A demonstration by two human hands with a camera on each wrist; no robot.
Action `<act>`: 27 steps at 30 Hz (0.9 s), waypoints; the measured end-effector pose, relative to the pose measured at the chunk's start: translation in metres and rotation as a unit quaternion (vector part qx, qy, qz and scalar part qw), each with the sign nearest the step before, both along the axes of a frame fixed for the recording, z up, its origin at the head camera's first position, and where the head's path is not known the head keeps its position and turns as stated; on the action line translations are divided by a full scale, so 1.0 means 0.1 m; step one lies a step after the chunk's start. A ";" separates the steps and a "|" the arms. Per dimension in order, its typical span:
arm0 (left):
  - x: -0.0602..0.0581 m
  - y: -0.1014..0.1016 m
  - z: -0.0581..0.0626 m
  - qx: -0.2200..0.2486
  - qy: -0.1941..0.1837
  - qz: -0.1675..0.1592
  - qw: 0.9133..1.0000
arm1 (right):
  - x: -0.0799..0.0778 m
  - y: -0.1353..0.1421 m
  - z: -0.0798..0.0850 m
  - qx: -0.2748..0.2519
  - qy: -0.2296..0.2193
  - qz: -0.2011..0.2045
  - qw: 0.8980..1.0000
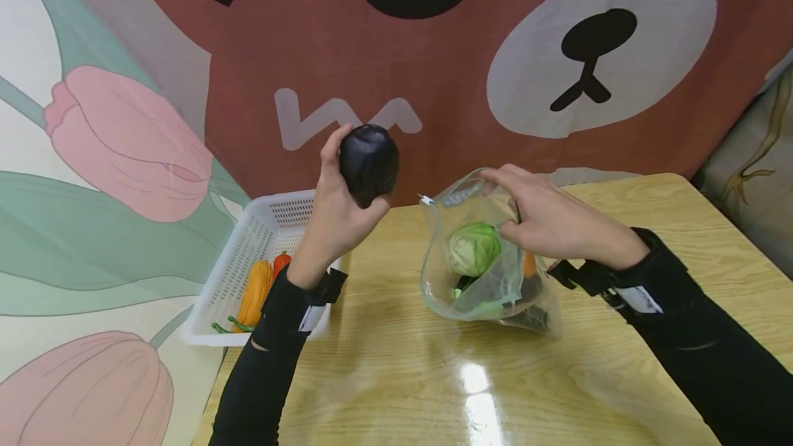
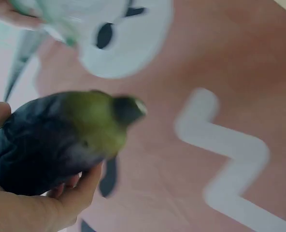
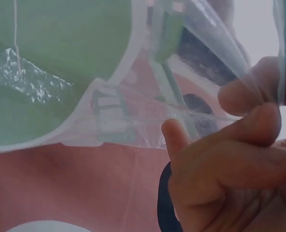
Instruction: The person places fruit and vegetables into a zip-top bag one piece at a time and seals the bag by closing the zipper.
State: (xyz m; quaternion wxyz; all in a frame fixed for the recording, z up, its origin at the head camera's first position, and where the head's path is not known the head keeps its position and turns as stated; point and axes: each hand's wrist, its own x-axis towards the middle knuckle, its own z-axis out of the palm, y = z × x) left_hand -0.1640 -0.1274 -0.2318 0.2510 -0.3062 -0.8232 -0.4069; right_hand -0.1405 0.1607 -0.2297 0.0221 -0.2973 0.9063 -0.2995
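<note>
My left hand (image 1: 334,229) grips a dark purple eggplant (image 1: 369,165), raised in front of the wall hanging. In the left wrist view, the eggplant's yellow-green cap (image 2: 95,123) and dark stem point away from the palm. My right hand (image 1: 548,217) pinches the upper rim of a see-through zip bag (image 1: 432,294), whose mouth gapes toward me. Inside the bag lie a green cabbage (image 1: 473,249), something orange and several darker items, partly hidden by the bag's folds. The right wrist view shows the clear film drawn between thumb and fingers.
A white plastic basket (image 1: 238,274) stands at the table's left, partly behind my left forearm. It holds a yellow-orange vegetable (image 1: 252,294), a red one (image 1: 281,263) and green peppers (image 1: 240,324). The wooden table (image 1: 384,377) meets a printed hanging (image 1: 446,67) at the back.
</note>
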 end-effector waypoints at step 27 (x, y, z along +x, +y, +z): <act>0.39 0.80 -0.32 -0.140 -0.087 -0.046 0.985 | -0.01 0.00 0.04 -0.017 0.000 -0.015 1.000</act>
